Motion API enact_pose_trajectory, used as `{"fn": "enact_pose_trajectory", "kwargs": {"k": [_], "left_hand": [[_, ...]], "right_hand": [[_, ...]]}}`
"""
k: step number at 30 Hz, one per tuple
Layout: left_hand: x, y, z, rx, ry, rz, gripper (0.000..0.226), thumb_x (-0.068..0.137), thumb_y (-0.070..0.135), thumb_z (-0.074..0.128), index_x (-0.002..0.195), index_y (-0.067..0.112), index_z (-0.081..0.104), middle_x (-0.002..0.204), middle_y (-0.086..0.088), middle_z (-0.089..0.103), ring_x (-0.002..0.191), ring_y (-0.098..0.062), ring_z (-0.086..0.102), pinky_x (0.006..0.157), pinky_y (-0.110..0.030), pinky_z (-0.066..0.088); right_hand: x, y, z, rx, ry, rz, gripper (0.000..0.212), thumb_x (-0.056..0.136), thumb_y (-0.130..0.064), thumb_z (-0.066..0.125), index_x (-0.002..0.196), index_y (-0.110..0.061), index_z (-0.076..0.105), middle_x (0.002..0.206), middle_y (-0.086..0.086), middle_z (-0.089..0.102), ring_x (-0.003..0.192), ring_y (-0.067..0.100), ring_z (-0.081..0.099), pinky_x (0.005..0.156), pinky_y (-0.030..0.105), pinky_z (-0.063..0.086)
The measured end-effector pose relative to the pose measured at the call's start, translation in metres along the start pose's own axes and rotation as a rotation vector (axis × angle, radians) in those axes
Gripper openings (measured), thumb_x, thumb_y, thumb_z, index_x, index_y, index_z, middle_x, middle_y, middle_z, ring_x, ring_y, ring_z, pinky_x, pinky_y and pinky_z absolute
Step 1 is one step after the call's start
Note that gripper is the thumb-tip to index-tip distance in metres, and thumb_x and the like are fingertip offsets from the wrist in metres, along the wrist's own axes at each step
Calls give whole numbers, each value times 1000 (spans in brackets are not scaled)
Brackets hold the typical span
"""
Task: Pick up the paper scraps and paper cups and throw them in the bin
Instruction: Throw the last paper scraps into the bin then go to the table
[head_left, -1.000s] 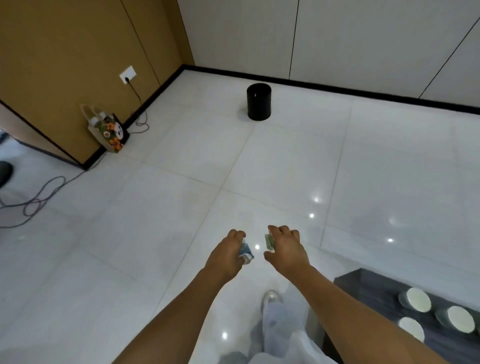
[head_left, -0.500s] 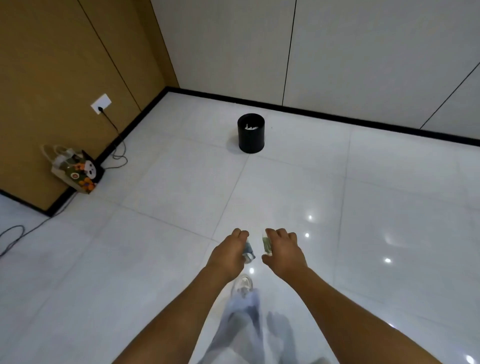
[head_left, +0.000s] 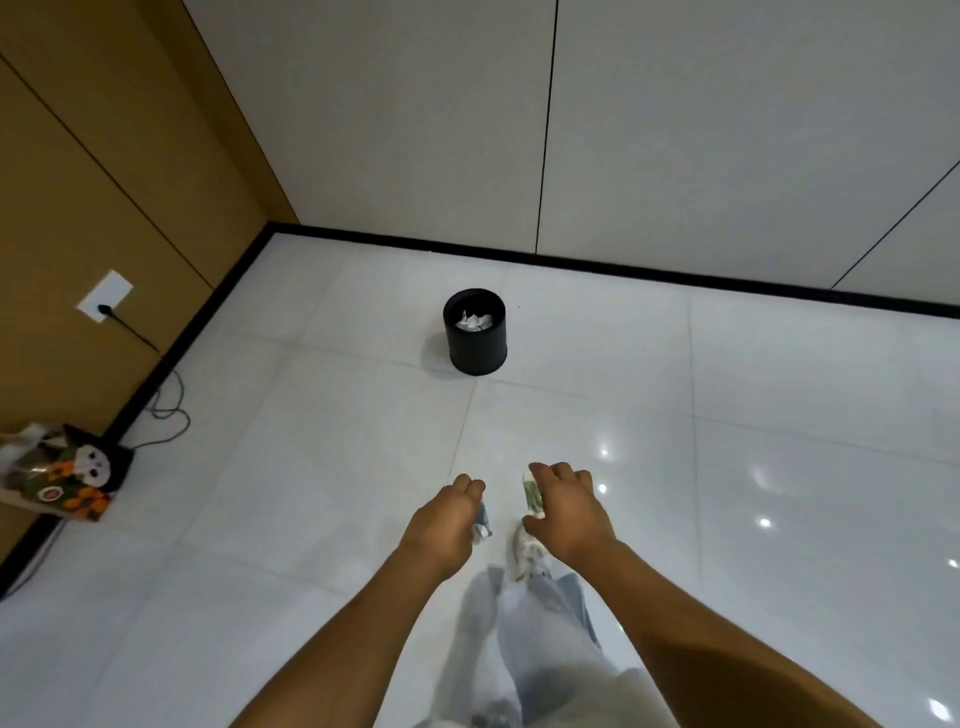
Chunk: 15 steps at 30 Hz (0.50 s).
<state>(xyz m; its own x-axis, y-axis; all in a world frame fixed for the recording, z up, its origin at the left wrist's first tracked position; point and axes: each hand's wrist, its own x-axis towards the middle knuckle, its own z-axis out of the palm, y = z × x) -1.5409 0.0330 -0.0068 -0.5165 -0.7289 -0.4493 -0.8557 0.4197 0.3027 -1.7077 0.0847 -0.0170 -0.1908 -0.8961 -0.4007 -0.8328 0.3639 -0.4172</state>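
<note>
While both arms are extended forward above the glossy white tiled floor (head_left: 311, 493), a crumpled blue-white paper scrap (head_left: 481, 524) is gripped in the curled fingers of the left hand (head_left: 441, 522), and a green-printed paper scrap (head_left: 532, 495) is gripped in the curled fingers of the right hand (head_left: 569, 512). Well ahead, a black cylindrical bin (head_left: 476, 343) containing white crumpled paper (head_left: 473, 320) is seen upright near the wall. A patterned bag (head_left: 60, 475) is seen at far left.

Crumpled paper (head_left: 482, 526) is gripped under the left-hand fingers (head_left: 470, 486) — beyond them, glossy white floor tiles (head_left: 337, 467) and a matt black bin (head_left: 475, 332) are seen
</note>
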Motion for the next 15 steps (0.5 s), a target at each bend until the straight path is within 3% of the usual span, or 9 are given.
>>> {"fn": "enact_pose_trajectory", "kwargs": {"k": [11, 15], "left_hand": [[214, -29, -114, 29, 36, -48, 60, 83, 4, 65, 135, 18, 39, 132, -3, 46, 113, -22, 52, 95, -28, 45], [275, -56, -148, -7, 50, -22, 48, 87, 10, 61, 131, 16, 44, 132, -3, 49, 115, -20, 52, 95, -24, 42]], "right_hand": [[233, -22, -98, -6, -26, 0, 65, 82, -28, 66, 140, -23, 37, 134, 2, 44, 121, 25, 36, 83, 33, 44], [308, -37, -119, 4, -54, 11, 53, 79, -25, 65, 127, -24, 45, 125, 2, 48, 116, 25, 38, 76, 34, 46]]}}
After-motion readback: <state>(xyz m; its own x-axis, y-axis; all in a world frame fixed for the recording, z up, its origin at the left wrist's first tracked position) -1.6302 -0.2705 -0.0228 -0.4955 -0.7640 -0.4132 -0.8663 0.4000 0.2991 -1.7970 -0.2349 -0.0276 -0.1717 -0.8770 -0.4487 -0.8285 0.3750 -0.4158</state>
